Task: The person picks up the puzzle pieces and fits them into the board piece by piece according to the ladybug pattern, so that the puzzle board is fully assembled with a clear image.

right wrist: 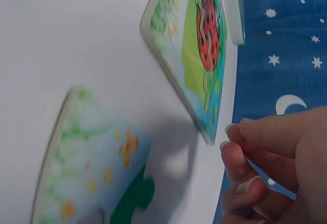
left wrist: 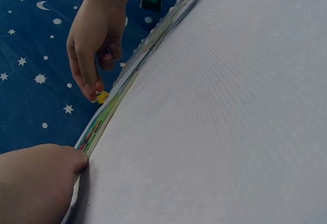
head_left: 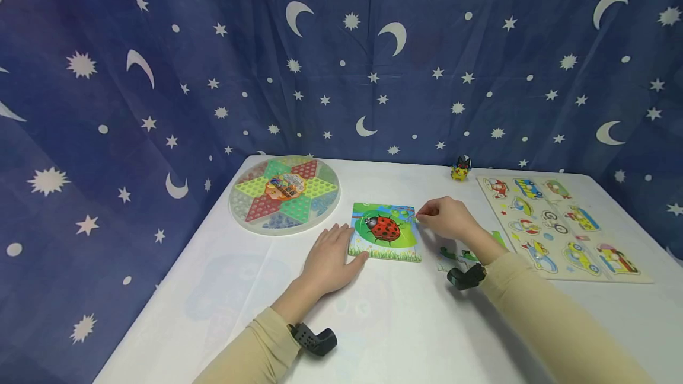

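A square ladybug puzzle point(head_left: 385, 231) lies flat on the white table, its pieces fitted together. My left hand point(head_left: 329, 258) rests against its left side, fingers extended along the edge and thumb at the lower left corner. Off the upper right corner is my right hand point(head_left: 445, 218), its fingers loosely bent. In the right wrist view the thumb and fingertips are close together with nothing between them. Loose puzzle pieces point(head_left: 450, 259) with green shapes lie below the right hand, partly hidden by the forearm; one flowered piece point(right wrist: 97, 152) shows close up in the right wrist view.
A round Chinese checkers board point(head_left: 240, 209) lies at the back left. To the right is a wooden vehicle peg puzzle point(head_left: 504, 200), and a small yellow figurine point(head_left: 460, 169) stands at the back edge. A blue star-and-moon curtain point(head_left: 331, 105) hangs behind the table.
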Tool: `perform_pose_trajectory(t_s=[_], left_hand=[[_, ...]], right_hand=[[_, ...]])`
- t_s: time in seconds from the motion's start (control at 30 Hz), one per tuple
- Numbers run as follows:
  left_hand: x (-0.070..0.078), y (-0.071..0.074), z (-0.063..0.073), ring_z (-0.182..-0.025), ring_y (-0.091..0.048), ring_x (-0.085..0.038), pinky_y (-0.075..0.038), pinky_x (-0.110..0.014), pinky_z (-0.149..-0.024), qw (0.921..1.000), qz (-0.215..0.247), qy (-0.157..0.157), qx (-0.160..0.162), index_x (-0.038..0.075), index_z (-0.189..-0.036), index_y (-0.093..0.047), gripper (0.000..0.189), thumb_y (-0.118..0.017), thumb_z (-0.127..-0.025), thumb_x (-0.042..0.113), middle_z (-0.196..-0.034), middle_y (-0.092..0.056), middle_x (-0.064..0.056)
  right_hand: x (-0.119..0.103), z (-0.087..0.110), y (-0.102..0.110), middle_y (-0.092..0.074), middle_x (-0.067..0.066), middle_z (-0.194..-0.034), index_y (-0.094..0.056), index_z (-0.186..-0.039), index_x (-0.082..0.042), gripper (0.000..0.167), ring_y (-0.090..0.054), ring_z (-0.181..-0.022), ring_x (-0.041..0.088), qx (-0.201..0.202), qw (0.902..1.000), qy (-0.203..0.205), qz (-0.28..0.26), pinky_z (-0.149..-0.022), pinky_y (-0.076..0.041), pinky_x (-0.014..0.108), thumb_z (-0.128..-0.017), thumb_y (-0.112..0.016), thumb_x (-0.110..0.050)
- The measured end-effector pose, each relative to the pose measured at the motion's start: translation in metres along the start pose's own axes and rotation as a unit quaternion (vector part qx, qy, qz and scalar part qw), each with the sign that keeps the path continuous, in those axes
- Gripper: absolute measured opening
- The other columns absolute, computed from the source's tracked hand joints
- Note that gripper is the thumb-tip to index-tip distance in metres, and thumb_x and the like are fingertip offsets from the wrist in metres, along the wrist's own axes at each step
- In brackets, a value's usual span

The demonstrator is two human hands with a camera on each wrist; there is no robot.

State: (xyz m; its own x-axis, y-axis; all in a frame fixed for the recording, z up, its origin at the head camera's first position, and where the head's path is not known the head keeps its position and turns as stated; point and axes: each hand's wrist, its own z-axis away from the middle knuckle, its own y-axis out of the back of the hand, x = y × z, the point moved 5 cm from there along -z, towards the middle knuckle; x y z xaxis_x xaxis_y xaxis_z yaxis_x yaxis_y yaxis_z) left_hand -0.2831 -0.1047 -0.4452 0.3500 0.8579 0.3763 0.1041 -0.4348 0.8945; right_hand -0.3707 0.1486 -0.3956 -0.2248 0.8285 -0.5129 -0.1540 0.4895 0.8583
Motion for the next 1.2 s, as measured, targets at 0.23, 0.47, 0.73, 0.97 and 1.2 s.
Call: perform_pose_trajectory(t_s=[0.23, 0.47, 0.73, 0.97, 1.2], left_hand=[[0.001, 0.002, 0.000, -0.147, -0.036, -0.037, -0.020, -0.047, -0.125, 1.0000, 0.006, 0.002, -0.003, -0.003, -0.147, -0.050, 0.070, -0.059, -0.100, 0.048, -0.152, -0.048, -0.022], [0.002, 0.003, 0.001, -0.147, -0.036, -0.037, -0.021, -0.047, -0.125, 1.0000, 0.009, 0.002, -0.002, -0.003, -0.147, -0.050, 0.069, -0.059, -0.100, 0.048, -0.152, -0.049, -0.021], [0.001, 0.002, 0.001, -0.147, -0.035, -0.037, -0.020, -0.047, -0.125, 0.9999, 0.009, 0.006, -0.004, -0.003, -0.147, -0.050, 0.069, -0.059, -0.100, 0.048, -0.152, -0.048, -0.021], [0.001, 0.001, 0.000, -0.148, -0.035, -0.037, -0.020, -0.047, -0.125, 1.0000, 0.003, 0.005, -0.005, -0.002, -0.148, -0.050, 0.070, -0.057, -0.101, 0.049, -0.153, -0.047, -0.021], [0.001, 0.001, 0.001, -0.147, -0.037, -0.037, -0.021, -0.047, -0.125, 1.0000, 0.002, 0.003, -0.002, -0.003, -0.147, -0.050, 0.069, -0.058, -0.101, 0.048, -0.152, -0.048, -0.021]], right_hand=[[0.018, 0.008, 0.014, -0.071, 0.007, -0.101, -0.076, -0.110, -0.007, 0.023, -0.059, -0.087, 0.026, -0.007, 0.9998, -0.016, -0.006, -0.072, -0.048, 0.037, -0.099, -0.065, -0.024], [0.031, 0.017, 0.027, -0.070, 0.011, -0.107, -0.075, -0.111, -0.006, 0.023, -0.059, -0.091, 0.028, -0.008, 0.9997, -0.021, 0.003, -0.073, -0.048, 0.038, -0.100, -0.064, -0.023], [0.051, 0.021, 0.028, -0.070, 0.009, -0.105, -0.075, -0.111, -0.007, 0.023, -0.057, -0.090, 0.026, -0.025, 0.9990, -0.038, 0.006, -0.075, -0.047, 0.038, -0.099, -0.066, -0.025], [0.063, 0.031, 0.042, -0.069, 0.011, -0.103, -0.072, -0.117, -0.004, 0.029, -0.060, -0.079, 0.023, -0.025, 0.9985, -0.048, -0.005, -0.064, -0.049, 0.035, -0.101, -0.064, -0.026], [0.082, 0.036, 0.045, -0.069, 0.008, -0.099, -0.073, -0.115, -0.004, 0.026, -0.058, -0.082, 0.024, -0.023, 0.9977, -0.063, -0.014, -0.069, -0.047, 0.034, -0.100, -0.066, -0.024]])
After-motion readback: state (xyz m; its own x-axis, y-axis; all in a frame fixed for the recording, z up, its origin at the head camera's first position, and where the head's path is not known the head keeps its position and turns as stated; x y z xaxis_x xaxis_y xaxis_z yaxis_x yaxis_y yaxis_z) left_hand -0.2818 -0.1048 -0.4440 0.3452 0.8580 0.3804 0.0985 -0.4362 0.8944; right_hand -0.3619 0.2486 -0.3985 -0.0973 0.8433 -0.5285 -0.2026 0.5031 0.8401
